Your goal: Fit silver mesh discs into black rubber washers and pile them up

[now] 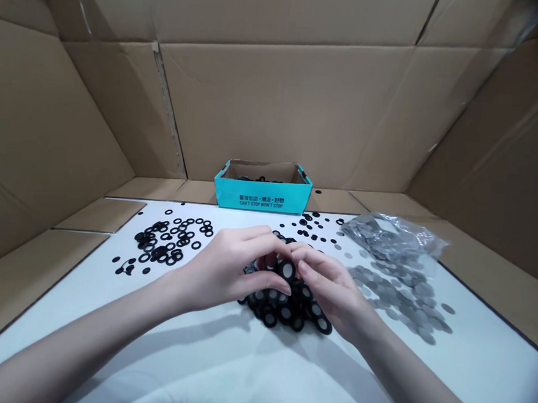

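L hand [230, 269] pt. hid; forearms [103, 331] cut @ btm.

two bare hands holding a black ring-edged disc [286, 269], disc pile [285, 314], turquoise box [262, 195] behind

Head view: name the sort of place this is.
Probably a small hand-assembly workspace: black rings, loose grey discs and a pile of black pieces with pale centres share one white tabletop.

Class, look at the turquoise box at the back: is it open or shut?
Open: the turquoise box has no lid over its top, and dark pieces show inside.
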Demonstrator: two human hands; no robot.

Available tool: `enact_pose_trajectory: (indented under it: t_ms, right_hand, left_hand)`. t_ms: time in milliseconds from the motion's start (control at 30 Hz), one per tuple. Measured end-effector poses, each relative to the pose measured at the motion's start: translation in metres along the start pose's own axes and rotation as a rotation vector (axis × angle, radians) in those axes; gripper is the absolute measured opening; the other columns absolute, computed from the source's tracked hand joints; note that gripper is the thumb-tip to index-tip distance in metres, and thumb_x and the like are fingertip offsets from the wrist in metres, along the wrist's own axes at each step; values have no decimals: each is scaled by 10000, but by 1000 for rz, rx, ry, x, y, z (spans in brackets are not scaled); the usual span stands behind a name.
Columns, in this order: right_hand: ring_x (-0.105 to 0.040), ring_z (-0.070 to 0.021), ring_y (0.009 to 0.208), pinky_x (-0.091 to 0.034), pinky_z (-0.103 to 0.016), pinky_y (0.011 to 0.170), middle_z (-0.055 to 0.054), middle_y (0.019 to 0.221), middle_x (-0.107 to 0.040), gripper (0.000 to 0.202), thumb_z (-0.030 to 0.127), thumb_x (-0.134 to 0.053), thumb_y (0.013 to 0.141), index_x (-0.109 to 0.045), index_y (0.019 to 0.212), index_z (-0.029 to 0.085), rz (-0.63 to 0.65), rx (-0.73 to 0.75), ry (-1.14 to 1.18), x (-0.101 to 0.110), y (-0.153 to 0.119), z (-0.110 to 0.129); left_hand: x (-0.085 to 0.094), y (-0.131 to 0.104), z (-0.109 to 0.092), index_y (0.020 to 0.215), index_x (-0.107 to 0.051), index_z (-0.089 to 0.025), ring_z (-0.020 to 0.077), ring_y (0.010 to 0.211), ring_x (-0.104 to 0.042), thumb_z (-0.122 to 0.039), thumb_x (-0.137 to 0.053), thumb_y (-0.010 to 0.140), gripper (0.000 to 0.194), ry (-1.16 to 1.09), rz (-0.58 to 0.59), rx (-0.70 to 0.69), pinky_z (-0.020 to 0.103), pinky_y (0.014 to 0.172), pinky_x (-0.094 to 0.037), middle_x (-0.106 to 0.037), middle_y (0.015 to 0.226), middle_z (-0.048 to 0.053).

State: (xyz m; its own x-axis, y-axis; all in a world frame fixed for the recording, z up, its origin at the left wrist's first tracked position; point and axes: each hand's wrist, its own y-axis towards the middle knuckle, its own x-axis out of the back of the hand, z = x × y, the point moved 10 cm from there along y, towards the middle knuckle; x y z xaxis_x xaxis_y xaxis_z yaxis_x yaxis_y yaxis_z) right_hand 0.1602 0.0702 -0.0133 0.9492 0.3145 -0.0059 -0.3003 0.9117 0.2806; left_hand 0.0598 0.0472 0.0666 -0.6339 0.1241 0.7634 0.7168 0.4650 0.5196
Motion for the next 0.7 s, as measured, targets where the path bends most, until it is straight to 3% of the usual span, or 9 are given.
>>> enact_pose_trajectory:
  t_ms: [300,500,700]
  right_hand:
    - [-618,-190,940,-504,-329,852,-49,1003,-642,188,405,-630,871,-651,888,219,73,-1,13,-14,0,4]
    - [-606,-194,884,-510,-337,793,-56,923,-628,282,442,-607,879,-574,730,206,104,116,-116,-17,0,17]
    - [-598,-197,886,-510,-337,796,-59,908,-606,279,445,-590,889,-570,737,212,80,162,-148,-16,-1,17]
  left_hand:
    - [-9,-2,-4,1044,-634,-124,148,698,-561,-293,-611,919,212,80,36,-55,236,619,-449,-612,802,46]
    - [-14,-1,-8,1001,-649,-158,146,770,-583,-169,-485,955,171,70,84,-114,228,669,-473,-639,890,72]
    - [-17,-2,-7,1021,-667,-158,154,834,-582,-97,-456,934,236,44,153,-109,237,703,-490,-619,957,86]
